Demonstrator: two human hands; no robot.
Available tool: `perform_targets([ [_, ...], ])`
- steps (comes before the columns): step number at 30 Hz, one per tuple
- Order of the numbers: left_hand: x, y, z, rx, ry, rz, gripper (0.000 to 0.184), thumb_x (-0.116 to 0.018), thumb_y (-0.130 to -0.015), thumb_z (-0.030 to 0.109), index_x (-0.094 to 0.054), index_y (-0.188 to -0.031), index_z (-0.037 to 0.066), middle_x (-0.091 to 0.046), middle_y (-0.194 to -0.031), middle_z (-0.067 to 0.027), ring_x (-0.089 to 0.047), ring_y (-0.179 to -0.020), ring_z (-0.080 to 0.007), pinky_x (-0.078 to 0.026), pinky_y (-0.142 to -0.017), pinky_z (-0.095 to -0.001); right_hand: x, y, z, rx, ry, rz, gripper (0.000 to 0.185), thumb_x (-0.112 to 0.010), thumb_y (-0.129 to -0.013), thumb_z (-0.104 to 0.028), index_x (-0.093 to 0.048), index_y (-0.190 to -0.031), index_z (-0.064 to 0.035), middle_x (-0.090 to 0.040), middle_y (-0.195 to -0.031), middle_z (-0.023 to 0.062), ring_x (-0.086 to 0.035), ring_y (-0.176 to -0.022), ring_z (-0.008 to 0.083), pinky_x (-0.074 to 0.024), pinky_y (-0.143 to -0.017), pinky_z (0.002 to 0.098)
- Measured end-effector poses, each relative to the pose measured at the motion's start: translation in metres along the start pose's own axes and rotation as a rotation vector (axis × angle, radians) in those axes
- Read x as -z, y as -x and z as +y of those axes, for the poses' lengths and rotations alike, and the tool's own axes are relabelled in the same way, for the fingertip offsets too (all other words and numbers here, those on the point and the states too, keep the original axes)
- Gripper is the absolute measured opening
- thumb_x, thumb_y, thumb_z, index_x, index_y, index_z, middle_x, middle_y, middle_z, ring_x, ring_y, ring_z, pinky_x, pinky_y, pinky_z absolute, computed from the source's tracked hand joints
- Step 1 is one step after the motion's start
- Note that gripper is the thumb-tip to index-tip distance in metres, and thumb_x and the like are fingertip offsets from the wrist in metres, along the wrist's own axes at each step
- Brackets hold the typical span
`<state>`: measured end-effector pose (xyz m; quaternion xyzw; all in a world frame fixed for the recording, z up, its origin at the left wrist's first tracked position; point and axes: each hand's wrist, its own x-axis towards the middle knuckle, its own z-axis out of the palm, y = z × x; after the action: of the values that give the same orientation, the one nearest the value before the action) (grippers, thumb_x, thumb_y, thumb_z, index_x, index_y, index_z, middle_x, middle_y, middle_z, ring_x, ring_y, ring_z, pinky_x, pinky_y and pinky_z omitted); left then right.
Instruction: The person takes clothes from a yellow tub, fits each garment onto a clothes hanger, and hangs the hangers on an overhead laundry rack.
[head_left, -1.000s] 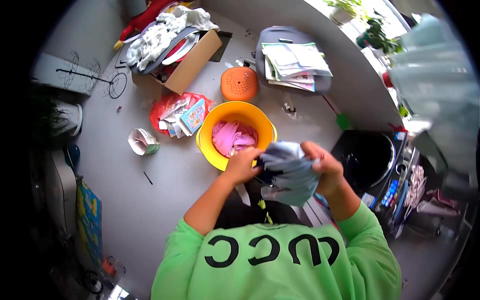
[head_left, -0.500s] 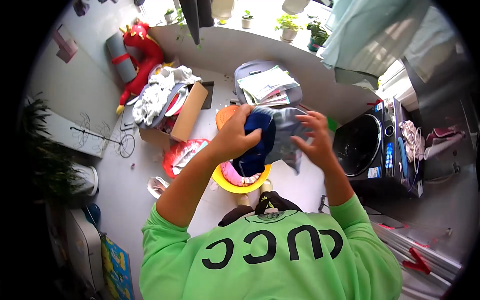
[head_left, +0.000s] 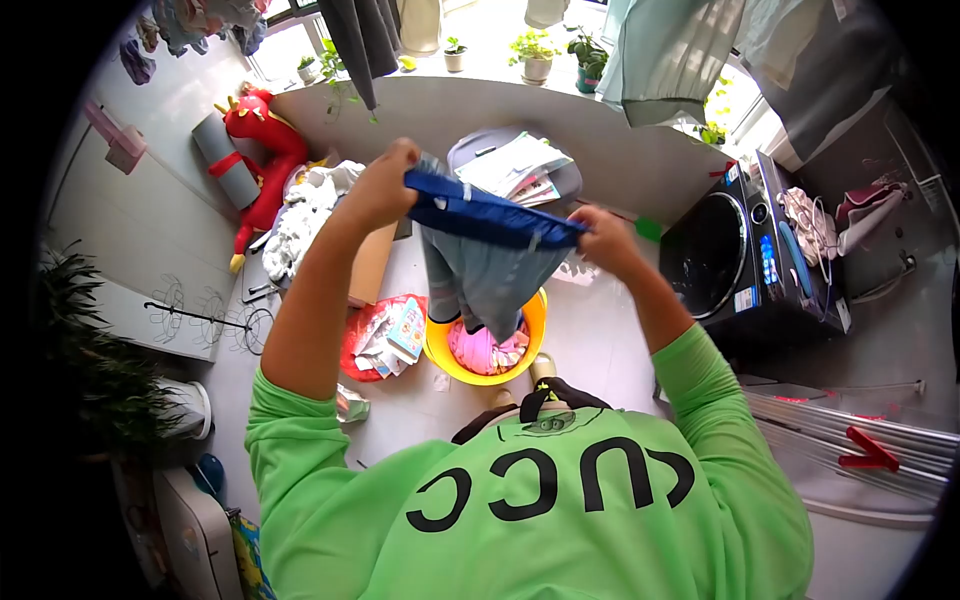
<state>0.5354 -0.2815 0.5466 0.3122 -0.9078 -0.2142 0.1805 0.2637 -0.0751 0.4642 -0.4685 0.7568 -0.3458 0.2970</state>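
A grey-blue garment [head_left: 490, 270] with a dark blue waistband hangs stretched out in front of me, slightly blurred. My left hand [head_left: 385, 188] is closed on one end of the band, raised higher than the other. At the opposite end, my right hand [head_left: 606, 240] grips the band's corner. Below the cloth stands a yellow basin [head_left: 436, 350] with pink clothes [head_left: 485, 350] inside. The garment's lower part hangs over the basin and hides some of its far rim.
A red bag of papers [head_left: 365, 345] sits left of the basin. Beyond are a cardboard box [head_left: 372, 265] and a grey chair [head_left: 565, 180] bearing papers. A black washing machine [head_left: 715, 255] stands right, near a folded metal rack [head_left: 860, 420]. Clothes hang overhead.
Both hands have moved apart and the bunched garment is now spread between them by its band. My left hand has gone up and left. The camera view has shifted slightly.
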Motion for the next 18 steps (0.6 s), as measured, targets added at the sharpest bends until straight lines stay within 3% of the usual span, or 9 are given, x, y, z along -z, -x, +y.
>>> perform_targets([
  [2,-0.001,0.014,0.015,0.299,0.118,-0.183,0.043,-0.051,-0.076,0.0,-0.047,-0.118,0.01,-0.061,-0.096,-0.0165,-0.065,-0.079,-0.0287,-0.055,-0.063,-0.0348,0.021,0.008,-0.019,-0.052,-0.324,0.006,0.028,-0.047,-0.077,0.005,-0.059,-0.102,-0.0002,-0.06,-0.084,0.0074,-0.061,-0.079,0.0127,-0.0539,-0.062,0.0254],
  [3,-0.001,0.02,0.023,0.444,0.174,-0.273,0.045,-0.047,-0.076,-0.003,-0.047,-0.119,0.012,-0.061,-0.097,-0.0158,-0.065,-0.074,-0.0272,-0.057,-0.059,-0.0327,0.024,0.007,-0.021,-0.012,-0.302,0.019,0.029,-0.046,-0.078,0.005,-0.058,-0.103,-0.0011,-0.06,-0.086,0.0074,-0.061,-0.079,0.0134,-0.0544,-0.064,0.0256],
  [5,-0.015,0.022,0.024,0.401,0.139,-0.433,0.044,-0.045,-0.078,-0.002,-0.053,-0.118,0.015,-0.06,-0.097,-0.016,-0.065,-0.069,-0.0248,-0.057,-0.05,-0.03,0.031,0.006,-0.027,0.065,-0.259,0.048,0.029,-0.044,-0.08,0.006,-0.058,-0.105,-0.003,-0.06,-0.09,0.0074,-0.062,-0.08,0.0149,-0.0554,-0.068,0.026],
  [6,-0.024,0.02,0.022,0.377,0.069,-0.473,0.039,-0.046,-0.08,0.0,-0.058,-0.115,0.012,-0.058,-0.101,-0.0179,-0.065,-0.067,-0.023,-0.057,-0.053,-0.0293,0.034,0.006,-0.03,0.074,-0.28,0.049,0.029,-0.044,-0.08,0.006,-0.059,-0.103,-0.0014,-0.06,-0.09,0.0064,-0.061,-0.082,0.0136,-0.0542,-0.068,0.0255],
  [9,-0.042,0.015,0.01,0.331,0.179,-0.518,0.031,-0.048,-0.082,0.003,-0.06,-0.111,0.006,-0.059,-0.096,-0.0168,-0.065,-0.062,-0.0214,-0.056,-0.053,-0.0284,0.051,0.005,-0.033,0.087,-0.191,0.02,0.03,-0.043,-0.079,0.008,-0.061,-0.101,-0.0002,-0.06,-0.09,0.0057,-0.06,-0.081,0.0116,-0.052,-0.069,0.0234],
  [10,-0.038,0.021,0.023,0.276,0.129,-0.437,0.022,-0.053,-0.084,0.008,-0.062,-0.103,0.001,-0.061,-0.086,-0.0133,-0.064,-0.059,-0.018,-0.054,-0.053,-0.0262,0.053,0.006,-0.032,0.121,-0.263,0.025,0.024,-0.049,-0.081,0.005,-0.062,-0.1,-0.0008,-0.061,-0.089,0.0044,-0.059,-0.078,0.0098,-0.0497,-0.07,0.021],
  [13,-0.045,0.021,0.034,0.229,0.045,-0.445,0.021,-0.056,-0.086,0.019,-0.064,-0.094,0.001,-0.065,-0.075,-0.0143,-0.064,-0.063,-0.0241,-0.051,-0.061,-0.0352,0.061,0.015,-0.032,0.143,-0.323,0.034,0.02,-0.057,-0.083,-0.002,-0.062,-0.102,-0.0014,-0.061,-0.088,0.0039,-0.059,-0.077,0.0098,-0.0494,-0.07,0.0208],
  [14,-0.053,0.019,0.032,0.176,0.019,-0.377,0.037,-0.056,-0.087,0.035,-0.067,-0.086,0.0,-0.065,-0.079,-0.0181,-0.064,-0.07,-0.0321,-0.05,-0.068,-0.0414,0.063,0.019,-0.032,0.126,-0.282,0.037,0.02,-0.06,-0.083,-0.004,-0.062,-0.103,-0.0015,-0.062,-0.088,0.0043,-0.059,-0.077,0.01,-0.0495,-0.07,0.021],
  [18,-0.08,0.008,0.032,0.069,-0.106,-0.15,0.041,-0.047,-0.089,0.037,-0.067,-0.09,0.002,-0.064,-0.088,-0.0229,-0.06,-0.088,-0.0407,-0.047,-0.077,-0.0458,0.068,0.028,-0.029,0.087,-0.03,0.031,0.025,-0.065,-0.08,-0.007,-0.063,-0.104,-0.0026,-0.064,-0.086,0.0064,-0.059,-0.077,0.0106,-0.0498,-0.07,0.0219],
])
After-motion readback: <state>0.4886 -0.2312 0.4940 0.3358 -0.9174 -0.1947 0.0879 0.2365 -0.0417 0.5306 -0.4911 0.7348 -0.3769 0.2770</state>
